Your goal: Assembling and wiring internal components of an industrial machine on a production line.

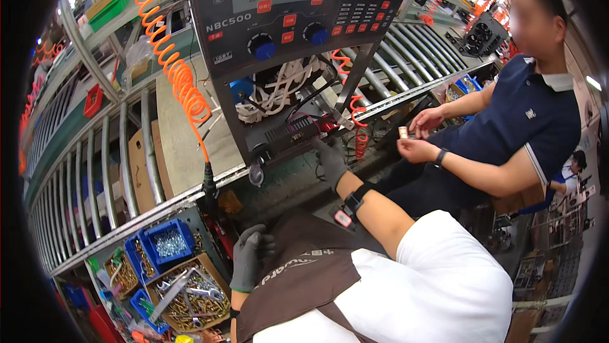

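In front of me stands a dark metal machine cabinet [231, 95], its control panel [298, 10] carrying two blue knobs, orange-red buttons and dark displays. Below the panel, an opening shows white cable bundles [273, 98] and a black finned block [292, 130]. My right hand [331, 164], in a grey glove, reaches to the cabinet's lower front edge beside that block. Its fingers look stretched out, and I make out nothing in them. My left hand [251, 257], gloved too, hovers beside my brown apron [304, 267] with loosely bent fingers apart and nothing visible in them.
An orange coiled hose [184, 89] hangs left of the cabinet, ending in a black tool [209, 181]. Roller conveyors [95, 178] run on both sides. Blue bins [168, 241] and a cardboard box of screws and wrenches [190, 295] stand lower left. A co-worker [507, 127] holds a small piece at right.
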Motion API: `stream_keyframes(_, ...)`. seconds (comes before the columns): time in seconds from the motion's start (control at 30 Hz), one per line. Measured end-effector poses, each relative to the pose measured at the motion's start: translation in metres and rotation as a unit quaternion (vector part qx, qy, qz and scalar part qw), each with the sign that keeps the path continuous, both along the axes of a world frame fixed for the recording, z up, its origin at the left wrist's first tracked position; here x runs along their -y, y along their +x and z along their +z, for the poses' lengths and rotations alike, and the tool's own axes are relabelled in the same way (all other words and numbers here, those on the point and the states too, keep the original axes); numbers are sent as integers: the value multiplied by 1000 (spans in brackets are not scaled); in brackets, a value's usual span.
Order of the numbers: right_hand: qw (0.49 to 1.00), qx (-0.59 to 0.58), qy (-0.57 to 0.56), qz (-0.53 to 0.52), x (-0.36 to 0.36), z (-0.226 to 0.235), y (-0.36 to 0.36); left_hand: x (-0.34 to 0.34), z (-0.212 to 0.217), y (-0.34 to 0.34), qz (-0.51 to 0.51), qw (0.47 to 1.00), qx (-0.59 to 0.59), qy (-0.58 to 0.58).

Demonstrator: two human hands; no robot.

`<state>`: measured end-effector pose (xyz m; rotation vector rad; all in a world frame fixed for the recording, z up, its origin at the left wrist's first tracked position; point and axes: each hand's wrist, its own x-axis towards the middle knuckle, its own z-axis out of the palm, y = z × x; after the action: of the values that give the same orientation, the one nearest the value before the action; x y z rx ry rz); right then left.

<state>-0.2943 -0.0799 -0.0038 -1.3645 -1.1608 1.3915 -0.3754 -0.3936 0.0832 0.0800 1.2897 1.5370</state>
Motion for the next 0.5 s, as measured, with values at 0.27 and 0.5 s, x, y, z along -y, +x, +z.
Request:
stream_keyframes(0.27, 977, -13, -83, 197, 32, 88, 1, -7, -15, -15, -18, 998, 52, 0)
stream_keyframes(0.5, 944, -73, -60, 317, 18, 127, 25, -43, 12, -28, -45, 998, -44, -26)
